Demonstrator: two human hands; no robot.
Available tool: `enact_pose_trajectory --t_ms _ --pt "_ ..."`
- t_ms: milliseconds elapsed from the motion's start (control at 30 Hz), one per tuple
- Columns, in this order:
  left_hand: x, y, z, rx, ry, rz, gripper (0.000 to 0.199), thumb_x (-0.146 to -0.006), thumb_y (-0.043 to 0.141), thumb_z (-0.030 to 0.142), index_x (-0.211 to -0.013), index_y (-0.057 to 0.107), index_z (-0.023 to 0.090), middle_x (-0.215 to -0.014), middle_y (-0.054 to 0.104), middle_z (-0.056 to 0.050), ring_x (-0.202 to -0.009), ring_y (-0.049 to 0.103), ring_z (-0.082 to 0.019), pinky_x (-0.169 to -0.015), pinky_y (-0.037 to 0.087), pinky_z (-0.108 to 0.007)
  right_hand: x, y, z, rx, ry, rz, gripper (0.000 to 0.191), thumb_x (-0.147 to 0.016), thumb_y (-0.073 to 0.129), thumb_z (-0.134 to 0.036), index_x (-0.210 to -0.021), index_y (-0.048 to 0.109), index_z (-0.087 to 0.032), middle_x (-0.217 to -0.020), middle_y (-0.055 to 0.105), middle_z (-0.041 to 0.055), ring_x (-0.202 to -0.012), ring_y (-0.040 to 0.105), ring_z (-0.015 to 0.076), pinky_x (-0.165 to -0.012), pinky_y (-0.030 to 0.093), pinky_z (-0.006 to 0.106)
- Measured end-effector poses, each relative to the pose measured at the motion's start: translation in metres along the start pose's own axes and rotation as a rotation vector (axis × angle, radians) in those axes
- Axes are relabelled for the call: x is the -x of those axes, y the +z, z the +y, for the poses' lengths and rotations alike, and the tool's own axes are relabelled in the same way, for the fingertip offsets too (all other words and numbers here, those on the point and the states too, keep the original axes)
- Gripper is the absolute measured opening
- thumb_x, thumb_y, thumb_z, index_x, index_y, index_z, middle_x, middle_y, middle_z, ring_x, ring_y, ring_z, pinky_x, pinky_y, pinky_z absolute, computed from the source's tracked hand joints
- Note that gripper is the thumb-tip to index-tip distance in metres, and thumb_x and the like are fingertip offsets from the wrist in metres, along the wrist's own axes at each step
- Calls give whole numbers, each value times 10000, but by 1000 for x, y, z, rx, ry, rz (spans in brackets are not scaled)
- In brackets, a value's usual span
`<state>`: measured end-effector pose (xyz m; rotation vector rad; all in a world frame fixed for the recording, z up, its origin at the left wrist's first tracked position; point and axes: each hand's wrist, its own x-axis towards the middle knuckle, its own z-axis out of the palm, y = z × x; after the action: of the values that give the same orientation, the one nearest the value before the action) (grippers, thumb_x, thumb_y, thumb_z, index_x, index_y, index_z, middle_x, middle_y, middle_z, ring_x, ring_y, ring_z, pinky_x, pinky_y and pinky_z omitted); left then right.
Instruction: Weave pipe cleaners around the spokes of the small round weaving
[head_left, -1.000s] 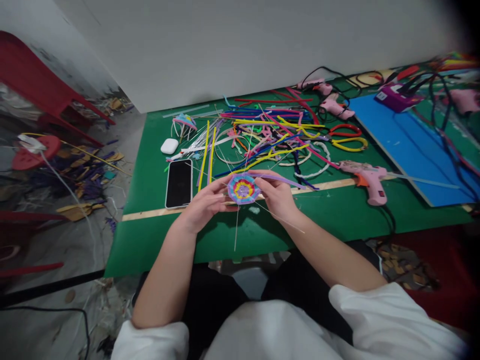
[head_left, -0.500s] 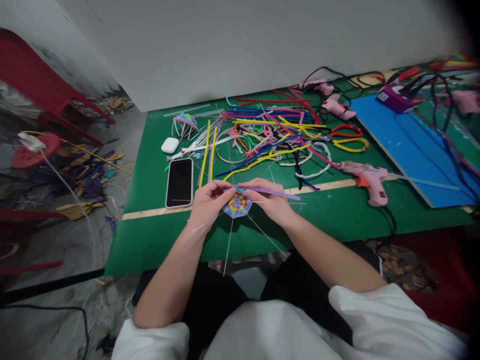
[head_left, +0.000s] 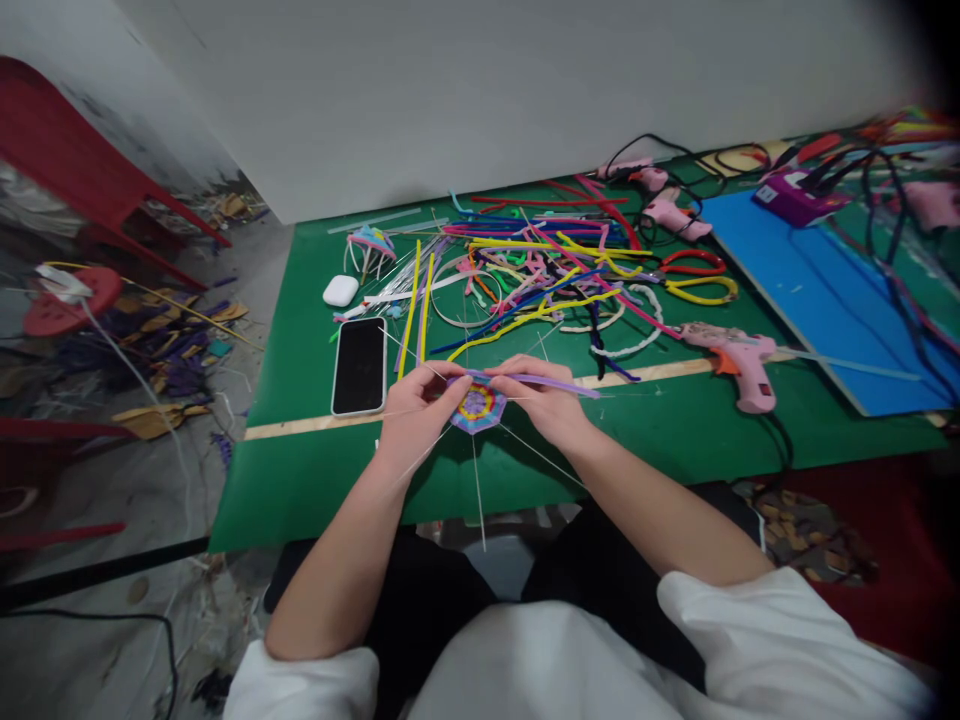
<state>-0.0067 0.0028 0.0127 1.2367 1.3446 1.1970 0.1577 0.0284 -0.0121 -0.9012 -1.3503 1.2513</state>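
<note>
Between my hands is a small woven pipe-cleaner disc (head_left: 478,408), ringed in purple, yellow, red and blue, with thin wire spokes sticking out around it. My left hand (head_left: 420,398) is closed, thumb and fingers pinching the disc's left upper edge. My right hand (head_left: 541,402) is closed too, gripping a purple pipe cleaner (head_left: 559,383) at the disc's upper right edge; its loose end points right. The fingertips hide where strip and disc meet. Two yellow pipe cleaners (head_left: 426,300) lie just beyond my left hand.
A phone (head_left: 359,366) and white earbud case (head_left: 340,291) lie left. Behind my hands spreads a tangle of coloured pipe cleaners (head_left: 540,255). Scissors (head_left: 701,290), a pink glue gun (head_left: 739,362) and a blue board (head_left: 795,290) are to the right.
The disc has turned slightly, its lower spoke swinging from left to right. Both hands stay at nearly the same spot, still pinching the edge.
</note>
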Motion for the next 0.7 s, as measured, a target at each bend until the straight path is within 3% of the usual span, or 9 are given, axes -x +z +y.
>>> enact_pose_trajectory --t_ms 133,200,300,467,700 --pt "-5 -31 10 182 -148 -461 481 -678 718 238 -1145 609 211 -1085 652 -78 -992 608 -217 -812 514 -306 -5 -5 1 -84 95 50 99 -682 712 -311 -725 709 -222 -766 691 -1 -680 627 130 -602 520 264" --pt "-9 -45 11 308 -170 -566 423 -705 689 264 -1120 633 206 -1112 647 -94 -1024 602 -255 -836 515 -360 -8 -8 2 -126 110 45 114 -661 726 -326 -697 704 -220 -764 695 -1 -695 633 139 -617 525 273" --pt "-12 -49 8 340 -183 -501 315 -779 609 329 -1052 674 185 -1062 670 -101 -974 628 -247 -821 522 -364 -9 -10 3 -138 120 -20 120 -653 730 -326 -700 711 -217 -764 698 5 -697 634 140 -617 521 270" --pt "-9 -24 -2 72 -231 -483 307 -724 682 342 -963 707 151 -913 711 -77 -821 658 -196 -742 528 -278 -6 -9 0 -92 98 -123 86 -659 732 -266 -726 724 -213 -754 700 7 -697 628 127 -620 500 250" --pt "-7 -11 -12 30 -158 -354 281 -740 659 371 -908 723 155 -846 715 -51 -739 639 -156 -680 514 -242 -6 -9 3 -54 11 -131 81 -653 740 -225 -731 722 -220 -760 698 3 -704 624 123 -641 494 253"
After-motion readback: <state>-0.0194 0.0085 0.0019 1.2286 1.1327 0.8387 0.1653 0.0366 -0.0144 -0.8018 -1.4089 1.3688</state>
